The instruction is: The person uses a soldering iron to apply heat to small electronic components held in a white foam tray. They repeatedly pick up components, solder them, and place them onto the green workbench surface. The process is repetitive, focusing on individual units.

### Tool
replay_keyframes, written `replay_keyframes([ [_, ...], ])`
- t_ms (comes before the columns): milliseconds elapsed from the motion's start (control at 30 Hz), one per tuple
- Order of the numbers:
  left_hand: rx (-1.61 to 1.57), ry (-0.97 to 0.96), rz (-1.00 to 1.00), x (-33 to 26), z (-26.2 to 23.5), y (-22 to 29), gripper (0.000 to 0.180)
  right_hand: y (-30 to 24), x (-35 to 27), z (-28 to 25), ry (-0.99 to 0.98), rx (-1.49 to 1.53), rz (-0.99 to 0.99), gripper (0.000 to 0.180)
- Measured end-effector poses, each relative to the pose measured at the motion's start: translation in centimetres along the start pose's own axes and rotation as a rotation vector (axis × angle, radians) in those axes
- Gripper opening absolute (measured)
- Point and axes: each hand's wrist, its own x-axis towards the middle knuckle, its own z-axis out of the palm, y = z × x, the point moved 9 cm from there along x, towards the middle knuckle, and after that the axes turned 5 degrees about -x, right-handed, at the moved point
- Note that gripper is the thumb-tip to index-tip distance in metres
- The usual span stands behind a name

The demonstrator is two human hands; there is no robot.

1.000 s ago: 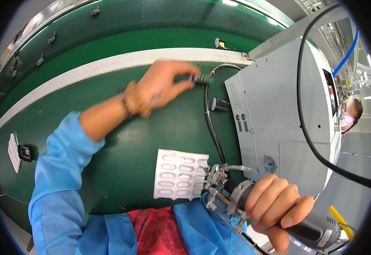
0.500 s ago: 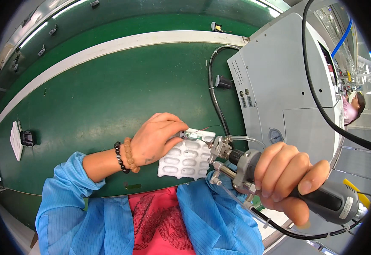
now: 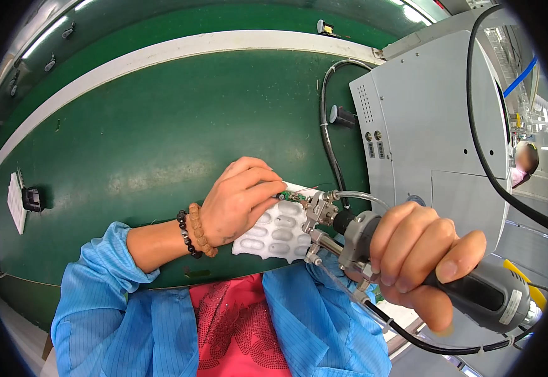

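My left hand (image 3: 241,198) is closed, its fingertips gripping a small green circuit board (image 3: 293,196) over a white tray (image 3: 270,240) with oval pockets. The fingers cover part of the board. My right hand (image 3: 420,259) is wrapped round the dark grey body of a powered screwdriver (image 3: 489,297) fitted with a metal head and clear tubes. This tool lies slanted, its metal head (image 3: 319,212) pointing left at the board's right end. Whether its tip touches the board is hidden.
A large grey machine (image 3: 406,119) stands at the right, with a black hose (image 3: 328,144) and a black cylinder (image 3: 343,116) beside it. On the green table (image 3: 161,119), a small black box (image 3: 32,200) adjoins a white piece (image 3: 16,202). Another person (image 3: 525,162) appears far right.
The screwdriver's head has moved closer to my left fingers and covers more of the board's right end. The view has shifted slightly. Both hands keep their holds.
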Motion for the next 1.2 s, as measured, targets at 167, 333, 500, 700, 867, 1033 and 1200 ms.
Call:
replay_keyframes([
  [167,-0.067,0.005,-0.045,0.0,0.2,-0.9,0.034,0.8,0.4,0.3,-0.022,-0.037,0.030,0.047],
  [333,-0.070,0.003,-0.063,-0.1,0.0,-1.1,0.034,1.9,0.6,0.9,-0.027,-0.045,0.047,0.047],
  [500,-0.083,-0.008,-0.073,0.0,0.0,-1.1,0.034,2.3,0.7,1.4,-0.045,-0.045,0.059,0.046],
  [700,-0.072,-0.004,-0.070,-0.1,-0.1,-1.2,0.034,2.8,0.6,1.6,-0.064,-0.025,0.065,0.043],
  [867,-0.061,-0.006,-0.067,-0.1,0.0,-1.2,0.034,3.3,1.1,2.5,-0.168,-0.032,0.126,0.037],
  [1033,-0.076,-0.017,-0.084,0.0,-0.1,-1.1,0.033,3.4,1.0,2.3,-0.127,-0.050,0.152,0.037],
  [1200,-0.085,-0.023,-0.086,0.0,0.3,-1.3,0.032,0.3,0.5,0.4,-0.030,-0.056,0.006,0.043],
])
